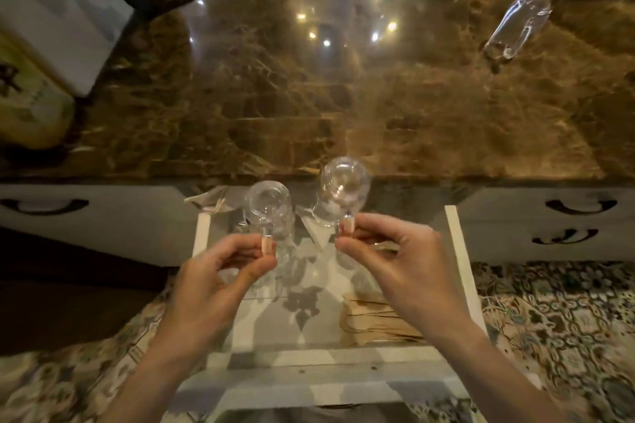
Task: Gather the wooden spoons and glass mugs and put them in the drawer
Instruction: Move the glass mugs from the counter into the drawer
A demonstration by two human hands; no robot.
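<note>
1. Brown marble countertop; lone glass mug on it, far right.
2. White drawer, open; wooden spoons inside, right.
3. Carton, far left; print unreadable.
4. Left hand pinches left mug by its handle, above the drawer.
5. Right hand pinches right mug likewise.

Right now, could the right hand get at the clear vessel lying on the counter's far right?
Probably not yet: the right hand pinches the handle of a glass mug over the drawer. Bare counter lies between it and the clear vessel, so only the held mug hinders.
</note>
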